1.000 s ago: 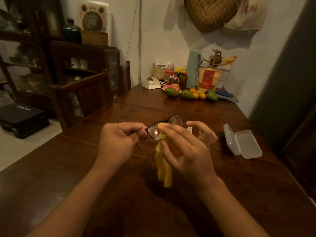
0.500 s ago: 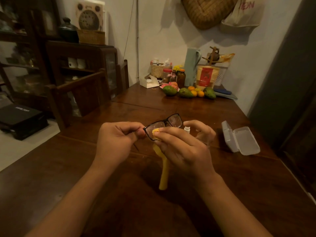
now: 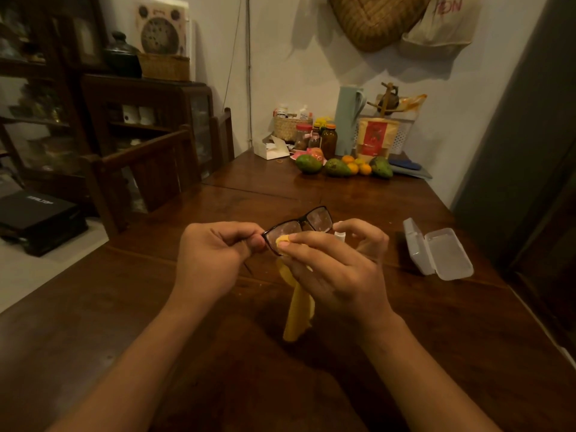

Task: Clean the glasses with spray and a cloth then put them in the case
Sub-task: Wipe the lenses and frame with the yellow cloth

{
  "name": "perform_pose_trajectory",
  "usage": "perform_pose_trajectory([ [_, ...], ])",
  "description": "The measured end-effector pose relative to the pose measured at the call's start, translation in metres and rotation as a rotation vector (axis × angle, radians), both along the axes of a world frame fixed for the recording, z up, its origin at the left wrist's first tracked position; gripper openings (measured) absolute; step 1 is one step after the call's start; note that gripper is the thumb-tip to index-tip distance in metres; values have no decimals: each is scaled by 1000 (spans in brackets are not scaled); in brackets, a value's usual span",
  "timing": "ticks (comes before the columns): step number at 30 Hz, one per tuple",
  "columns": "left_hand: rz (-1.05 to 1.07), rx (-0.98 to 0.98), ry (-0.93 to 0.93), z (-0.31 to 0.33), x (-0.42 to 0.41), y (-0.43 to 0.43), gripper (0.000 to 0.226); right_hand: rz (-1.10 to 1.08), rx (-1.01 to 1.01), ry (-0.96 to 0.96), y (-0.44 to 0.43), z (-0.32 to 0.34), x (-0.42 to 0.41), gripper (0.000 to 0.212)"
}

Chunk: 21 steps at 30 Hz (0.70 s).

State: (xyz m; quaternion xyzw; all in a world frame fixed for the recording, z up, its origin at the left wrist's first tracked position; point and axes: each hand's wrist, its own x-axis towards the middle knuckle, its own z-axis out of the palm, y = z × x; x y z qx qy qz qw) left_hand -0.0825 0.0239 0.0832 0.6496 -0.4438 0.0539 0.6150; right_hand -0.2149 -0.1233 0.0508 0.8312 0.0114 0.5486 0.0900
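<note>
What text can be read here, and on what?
"ON", red, start cut off: hanging white cloth bag.
Pale print on black flat box, far left: too blurred to read.
Red label on tan paper pouch: too small to read.

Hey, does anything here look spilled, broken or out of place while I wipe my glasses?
Nothing looks spilled or broken. The left hand pinches the glasses at one end, the right hand presses the yellow cloth on a lens. Both lenses look streaky, which fits mid-cleaning. The case lies open and empty on the table.
</note>
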Motion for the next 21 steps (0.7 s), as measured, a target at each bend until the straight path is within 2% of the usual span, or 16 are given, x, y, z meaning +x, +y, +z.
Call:
perform_pose_trajectory([
  [3, -4, -4, 1, 0, 0, 0, 50, -51, 37, 9, 4, -1, 2, 27],
  [8, -13, -4, 30, -2, -2, -3, 32, -8, 54, 79, 12, -1, 6, 34],
  [13, -6, -9, 53, 0, -2, -1, 35, 34, -2, 50, 4, 3, 2, 25],
  [17, 2, -14, 20, 0, -2, 0, 39, 23, 58, 58, 1, 4, -1, 21],
  [21, 9, -1, 6, -2, 0, -1, 38, -11, 58, 65, 6, 4, 2, 28],
])
